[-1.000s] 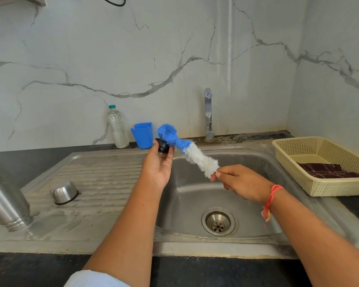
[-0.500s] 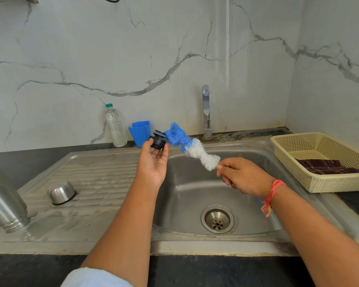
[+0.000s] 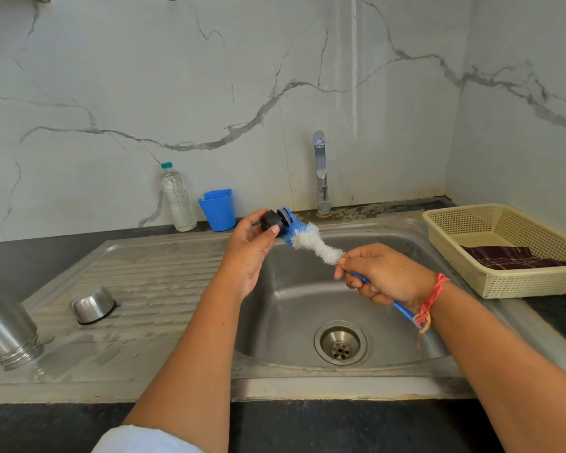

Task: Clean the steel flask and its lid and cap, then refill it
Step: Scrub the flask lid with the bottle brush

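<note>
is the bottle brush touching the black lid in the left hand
Touching. Head view: the bottle brush presses its blue tip against the black lid pinched by the left hand, no gap.

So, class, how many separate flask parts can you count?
3: the flask body at the left edge, mouth on the drainboard; the steel cap mouth-down on the drainboard; the black lid in the left hand.

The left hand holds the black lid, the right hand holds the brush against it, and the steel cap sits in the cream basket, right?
Not quite. The head view shows the steel cap on the draining board, not in the cream basket. The rest stands: left hand holds the black lid, right hand holds the brush against it.
</note>
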{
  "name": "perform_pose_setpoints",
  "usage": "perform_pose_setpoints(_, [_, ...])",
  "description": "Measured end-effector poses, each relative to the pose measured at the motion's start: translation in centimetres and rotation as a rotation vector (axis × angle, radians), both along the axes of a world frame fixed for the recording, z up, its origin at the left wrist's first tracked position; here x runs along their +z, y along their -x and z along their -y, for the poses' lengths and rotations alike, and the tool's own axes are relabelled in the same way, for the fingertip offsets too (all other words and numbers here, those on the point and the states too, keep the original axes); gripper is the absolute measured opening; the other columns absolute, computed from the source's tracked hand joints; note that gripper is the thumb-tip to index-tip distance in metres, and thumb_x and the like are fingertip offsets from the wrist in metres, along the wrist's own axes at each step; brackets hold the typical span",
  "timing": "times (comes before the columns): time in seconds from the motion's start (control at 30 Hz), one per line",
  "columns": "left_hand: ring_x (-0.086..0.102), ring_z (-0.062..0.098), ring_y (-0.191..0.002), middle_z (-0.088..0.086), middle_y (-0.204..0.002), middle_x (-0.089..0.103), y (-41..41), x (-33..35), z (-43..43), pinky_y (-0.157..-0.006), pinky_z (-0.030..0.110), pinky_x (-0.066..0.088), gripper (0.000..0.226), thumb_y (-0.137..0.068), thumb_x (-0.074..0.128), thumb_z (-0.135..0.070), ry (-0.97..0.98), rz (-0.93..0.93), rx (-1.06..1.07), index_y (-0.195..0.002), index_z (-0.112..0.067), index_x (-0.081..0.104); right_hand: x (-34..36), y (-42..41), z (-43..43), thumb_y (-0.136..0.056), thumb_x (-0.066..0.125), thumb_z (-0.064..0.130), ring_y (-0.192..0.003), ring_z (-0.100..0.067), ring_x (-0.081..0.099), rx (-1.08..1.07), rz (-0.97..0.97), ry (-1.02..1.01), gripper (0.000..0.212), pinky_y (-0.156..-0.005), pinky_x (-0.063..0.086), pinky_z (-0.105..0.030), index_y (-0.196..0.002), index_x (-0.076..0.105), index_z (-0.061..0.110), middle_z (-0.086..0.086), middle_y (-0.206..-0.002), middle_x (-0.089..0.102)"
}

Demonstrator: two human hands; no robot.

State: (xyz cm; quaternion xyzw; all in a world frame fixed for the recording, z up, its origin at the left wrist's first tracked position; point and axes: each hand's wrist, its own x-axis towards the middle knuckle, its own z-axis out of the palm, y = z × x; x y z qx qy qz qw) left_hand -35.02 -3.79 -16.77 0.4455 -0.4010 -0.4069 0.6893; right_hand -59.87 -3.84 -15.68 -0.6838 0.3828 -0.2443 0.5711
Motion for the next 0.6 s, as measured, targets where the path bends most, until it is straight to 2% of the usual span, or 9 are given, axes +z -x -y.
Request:
perform_pose_setpoints(0.1, [0.07,0.018,-0.116,0.01,-0.124,0.07,0.2,0.2,0.1,-0.096,0.028,0.057,0.029,-0.1,0.065,-0.009,0.003,-0.053,-0.011,-0.129,-0.014,0.063,0.0,0.1,0.1,-0.105,0.047,0.018,-0.042,-0.006,0.029,-0.004,0.047,-0.014,0.026,-0.035,0.02,-0.017,-0.098,0.067,0.002,0.0,-0.061,0.045])
perform_pose_setpoints(0.2, [0.07,0.02,-0.116,0.015,-0.127,0.07,-0.2,0.7,0.2,-0.094,0.029,0.059,0.027,-0.104,0.061,-0.016,0.033,-0.25,0.054,-0.128,-0.006,0.062,0.1,0.3,0.2,-0.105,0.047,0.019,-0.042,-0.006,0.027,0.028,0.098,-0.038,0.025,-0.035,0.019,-0.016,-0.1,0.066,0.003,0.001,-0.062,0.043])
perform_pose_setpoints(0.33, [0.07,0.02,-0.11,0.016,-0.122,0.071,-0.6,1.0,0.0,-0.077,0.025,0.061,0.019,-0.106,0.058,-0.019,-0.001,-0.48,0.114,-0.121,-0.008,0.06,0.0,0.3,0.2,-0.105,0.047,0.02,-0.041,-0.005,0.026,0.072,0.104,-0.076,0.026,-0.033,0.019,-0.015,-0.097,0.066,0.005,0.001,-0.062,0.042])
perform_pose_setpoints(0.6, [0.065,0.022,-0.099,0.021,-0.118,0.068,-0.2,0.7,0.2,-0.069,0.024,0.06,0.037,-0.103,0.061,-0.024,-0.086,-0.52,0.018,-0.135,-0.006,0.055,-0.3,-0.1,0.3,-0.106,0.046,0.018,-0.039,-0.004,0.025,0.057,0.15,-0.126,0.025,-0.032,0.019,-0.013,-0.095,0.064,0.005,0.001,-0.06,0.04])
